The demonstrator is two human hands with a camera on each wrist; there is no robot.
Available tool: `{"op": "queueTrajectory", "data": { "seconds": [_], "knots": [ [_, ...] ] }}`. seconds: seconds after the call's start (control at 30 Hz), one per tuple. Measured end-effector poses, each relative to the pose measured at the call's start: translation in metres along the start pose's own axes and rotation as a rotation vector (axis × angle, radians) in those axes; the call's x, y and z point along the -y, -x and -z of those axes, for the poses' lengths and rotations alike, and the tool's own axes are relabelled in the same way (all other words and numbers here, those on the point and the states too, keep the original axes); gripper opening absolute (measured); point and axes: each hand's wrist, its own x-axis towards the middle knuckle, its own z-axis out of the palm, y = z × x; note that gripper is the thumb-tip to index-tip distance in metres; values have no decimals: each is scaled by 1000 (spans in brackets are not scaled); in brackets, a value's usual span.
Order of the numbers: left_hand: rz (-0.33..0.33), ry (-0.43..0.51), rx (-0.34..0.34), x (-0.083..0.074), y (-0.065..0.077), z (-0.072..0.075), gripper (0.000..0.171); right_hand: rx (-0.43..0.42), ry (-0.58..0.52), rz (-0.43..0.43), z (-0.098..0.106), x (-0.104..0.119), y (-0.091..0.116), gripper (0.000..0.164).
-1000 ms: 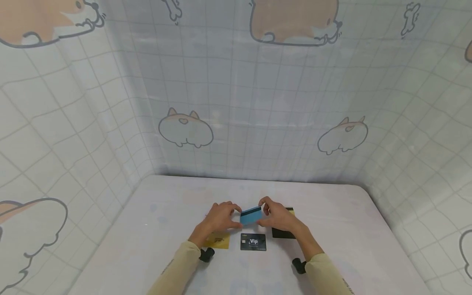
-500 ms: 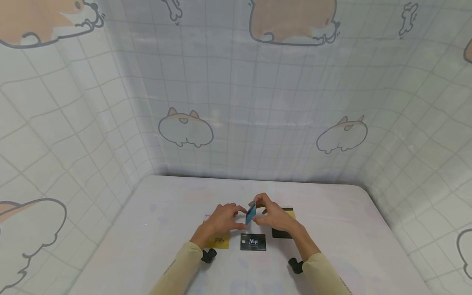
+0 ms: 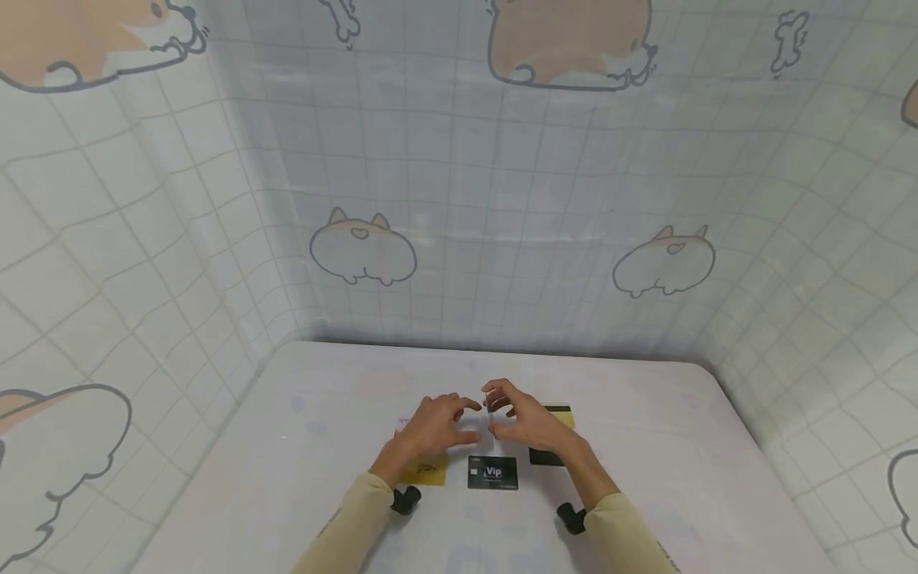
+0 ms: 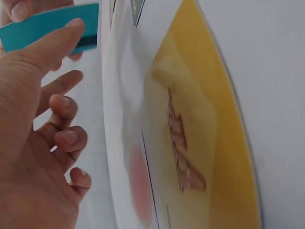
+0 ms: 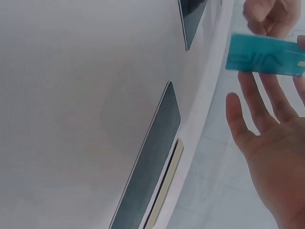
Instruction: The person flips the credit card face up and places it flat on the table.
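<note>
A blue card with a dark stripe [image 4: 88, 42] stands upright above the table, turned nearly edge-on in the head view. My right hand [image 3: 527, 418] pinches it between thumb and fingers; blurred lettering shows on the card's face [image 5: 259, 55] in the right wrist view. My left hand [image 3: 433, 422] is just left of it, thumb and forefinger apart. In the left wrist view its thumb overlaps the card, but the head view shows a small gap. A black Vip card [image 3: 492, 473] lies in front of both hands. Beneath my left wrist lies a yellow card [image 3: 430, 470].
By my right wrist are a black card [image 3: 547, 458] and a yellow card with a dark stripe [image 3: 562, 414], both partly covered. Something with pink markings [image 3: 403, 422] shows behind my left hand. Patterned cloth walls [image 3: 459, 199] enclose the white table [image 3: 323, 446].
My right hand has moved left and turned the blue card from facing me to almost edge-on. My left hand shifted slightly right, and its fingertips parted from the card's edge.
</note>
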Motion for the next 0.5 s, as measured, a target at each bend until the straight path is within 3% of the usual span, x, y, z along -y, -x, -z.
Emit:
{"op": "queueTrajectory", "data": {
  "seconds": [0.13, 0.5],
  "knots": [
    [3, -1, -48, 3, 3, 4, 57, -14, 59, -2, 0, -1, 1, 61],
    [-44, 30, -106, 1, 9, 12, 63, -50, 379, -13, -1, 2, 2, 57]
  ]
}}
